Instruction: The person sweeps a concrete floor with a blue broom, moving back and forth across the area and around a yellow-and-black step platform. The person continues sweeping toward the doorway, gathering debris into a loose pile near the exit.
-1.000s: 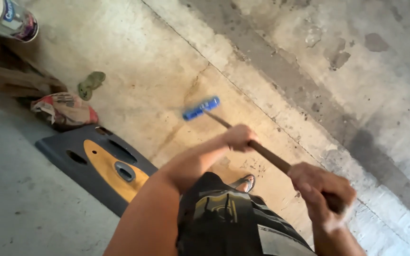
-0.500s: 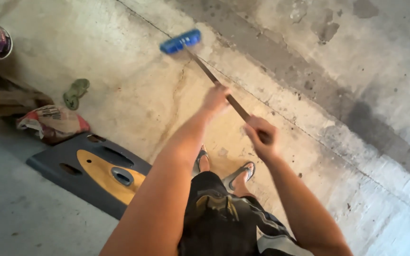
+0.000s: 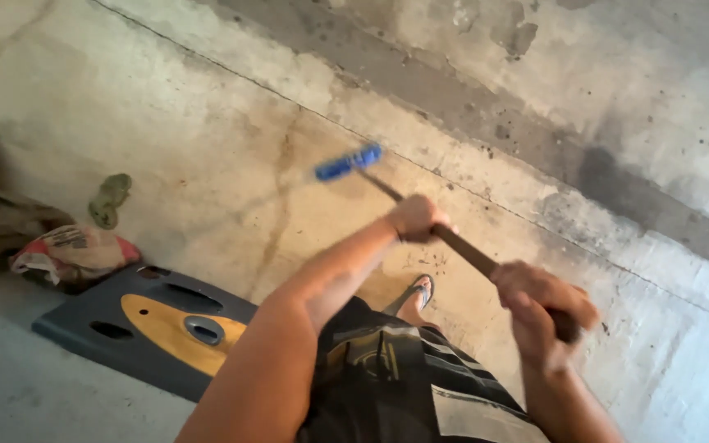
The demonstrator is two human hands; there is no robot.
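Both hands are clamped on the dark handle of a broom: left hand further down, right hand near the top. Its blue head sits on the stained concrete floor, where grime and specks remain along the wall, so sweeping looks unfinished

The brush head is showing bright blue on a dark brown handle. The panel is lying dark grey with an orange-yellow patch. The floor is looking stained beige-grey.
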